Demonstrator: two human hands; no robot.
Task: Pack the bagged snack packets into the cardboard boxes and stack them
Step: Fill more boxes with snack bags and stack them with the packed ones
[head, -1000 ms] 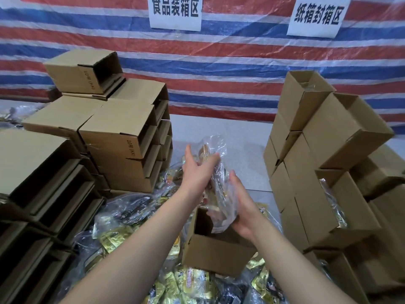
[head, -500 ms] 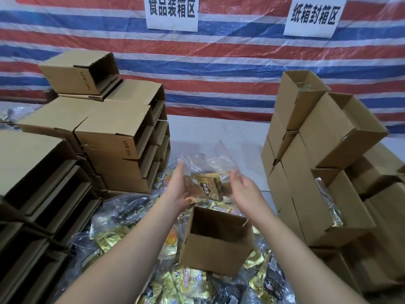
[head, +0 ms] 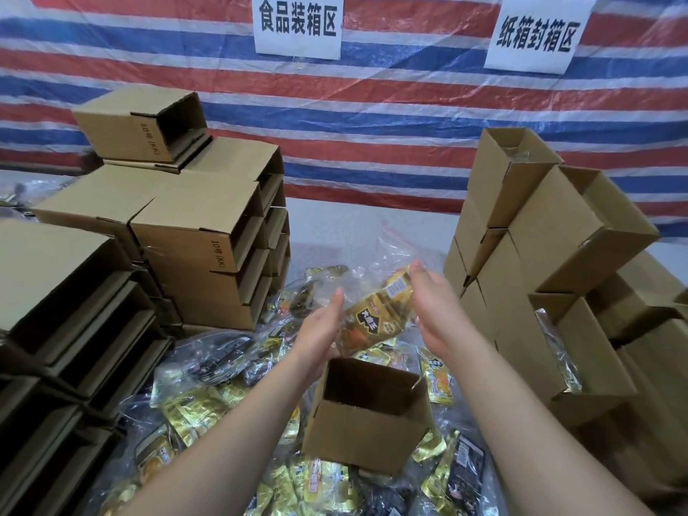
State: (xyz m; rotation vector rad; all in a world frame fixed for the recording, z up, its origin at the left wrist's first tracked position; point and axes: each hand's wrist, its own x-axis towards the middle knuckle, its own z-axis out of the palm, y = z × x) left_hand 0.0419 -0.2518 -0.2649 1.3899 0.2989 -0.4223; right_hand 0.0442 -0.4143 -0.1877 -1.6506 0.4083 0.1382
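bagged snacks held above the open box, ready to go in

both hands hold a clear plastic bag of gold snack packets (head: 376,314) at mid-frame, just above the open brown cardboard box (head: 366,411) sitting on loose packets on the counter (head: 335,225). the left hand (head: 316,335) presses flat against its left side, fingers straight; the right hand (head: 433,310) cups its right side, grip wide with thumb on top. to do this well, turn the bag narrow end down, centre it over the opening, and lower it without catching the flaps or tipping the box. packed boxes (head: 551,255) stack at right.
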